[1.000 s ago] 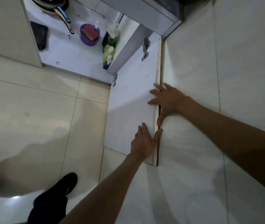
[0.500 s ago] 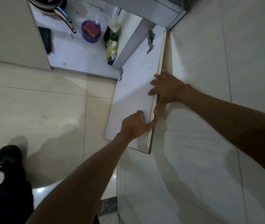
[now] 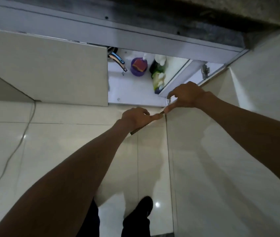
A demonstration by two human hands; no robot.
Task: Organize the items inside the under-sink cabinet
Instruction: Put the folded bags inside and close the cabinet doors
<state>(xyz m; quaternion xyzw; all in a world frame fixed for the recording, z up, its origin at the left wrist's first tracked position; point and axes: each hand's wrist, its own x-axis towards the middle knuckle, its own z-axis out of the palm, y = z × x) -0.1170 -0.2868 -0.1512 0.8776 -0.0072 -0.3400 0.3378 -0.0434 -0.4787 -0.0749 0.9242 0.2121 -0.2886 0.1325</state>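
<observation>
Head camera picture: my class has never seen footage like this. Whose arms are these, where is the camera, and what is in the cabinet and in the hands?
There is no machine here. A person wears one camera on the head, looking forward and down, so the two arms are the person's own. The left hand and the right hand both hold the edge of the open cabinet door with curled fingers. Inside, on the white cabinet floor, you can see a pan handle, a purple container with a sponge in it, and a cluster of bottles. At the bottom, a black shoe stands on the tiled floor.
</observation>
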